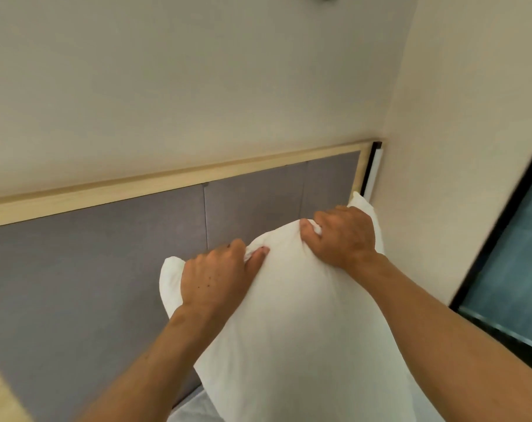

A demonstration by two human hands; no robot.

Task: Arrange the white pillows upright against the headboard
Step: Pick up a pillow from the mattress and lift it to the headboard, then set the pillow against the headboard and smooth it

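A white pillow (292, 315) stands upright in front of the grey padded headboard (91, 269), toward its right end. My left hand (216, 275) pinches the pillow's top edge near its left corner. My right hand (340, 236) grips the same top edge near the right corner, bunching the fabric. The pillow's lower part runs out of the frame at the bottom. Whether its back touches the headboard is hidden by the pillow itself.
A light wooden rail (167, 181) caps the headboard, with a cream wall (167, 86) above. A side wall (456, 147) closes in on the right, beside a dark-framed glass panel (508, 269). White bedding (191, 409) shows at the bottom.
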